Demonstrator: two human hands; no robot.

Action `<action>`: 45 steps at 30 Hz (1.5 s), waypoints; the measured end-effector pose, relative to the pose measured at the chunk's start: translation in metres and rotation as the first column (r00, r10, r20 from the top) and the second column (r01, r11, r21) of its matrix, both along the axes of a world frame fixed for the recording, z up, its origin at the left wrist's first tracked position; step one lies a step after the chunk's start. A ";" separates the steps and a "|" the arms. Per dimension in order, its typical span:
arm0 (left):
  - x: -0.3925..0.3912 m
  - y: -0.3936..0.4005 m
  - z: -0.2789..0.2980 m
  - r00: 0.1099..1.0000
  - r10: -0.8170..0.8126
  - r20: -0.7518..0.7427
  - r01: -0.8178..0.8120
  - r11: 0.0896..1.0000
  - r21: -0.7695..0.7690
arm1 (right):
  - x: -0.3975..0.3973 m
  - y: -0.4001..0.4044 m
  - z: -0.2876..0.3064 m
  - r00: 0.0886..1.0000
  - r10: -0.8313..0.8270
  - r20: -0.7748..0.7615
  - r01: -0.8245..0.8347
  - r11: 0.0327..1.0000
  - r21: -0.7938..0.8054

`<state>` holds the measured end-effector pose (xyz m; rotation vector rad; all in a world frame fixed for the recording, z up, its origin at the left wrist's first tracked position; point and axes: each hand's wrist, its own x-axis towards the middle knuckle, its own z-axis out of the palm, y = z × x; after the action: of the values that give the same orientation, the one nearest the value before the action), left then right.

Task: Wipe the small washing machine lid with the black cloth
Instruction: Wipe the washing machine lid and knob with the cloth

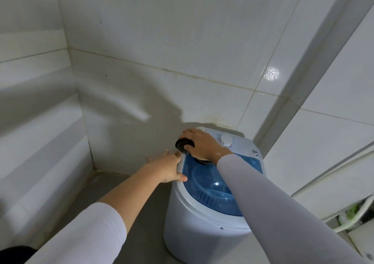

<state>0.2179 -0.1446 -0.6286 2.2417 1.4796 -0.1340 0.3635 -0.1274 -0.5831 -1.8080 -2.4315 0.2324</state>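
Note:
A small white washing machine (194, 231) stands on the floor against the tiled wall. Its see-through blue lid (212, 185) shows the tub inside. My right hand (202, 144) presses a bunched black cloth (183, 143) onto the far left corner of the lid, near the white rim. My left hand (170, 168) rests flat on the machine's left rim, thumb on the lid edge, fingers spread over the side. A white dial (226, 141) sits on the control panel just right of my right hand.
White tiled walls (141, 61) close in on the left and behind. A grey floor (121, 191) runs left of the machine. A white pipe (315, 61) runs diagonally up the right wall. A hose and small items (356, 215) lie at the lower right.

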 end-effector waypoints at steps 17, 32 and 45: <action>0.005 -0.010 0.014 0.994 0.015 -0.109 -0.017 1.000 -0.022 | 0.013 -0.001 -0.019 0.993 0.063 0.102 -0.054 0.994 -0.093; 0.008 -0.013 0.019 0.980 0.020 -0.199 -0.017 1.000 0.017 | 0.062 -0.023 -0.019 0.995 -0.097 -0.033 0.094 0.992 -0.085; 0.011 -0.019 0.023 0.974 0.015 -0.224 -0.010 1.000 0.022 | 0.115 -0.053 -0.018 0.969 -0.237 -0.062 0.235 0.971 -0.036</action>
<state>0.2291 -0.1639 -0.6060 2.2946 1.6158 -0.3812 0.4789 -0.1801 -0.6013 -2.0453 -2.1540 0.3017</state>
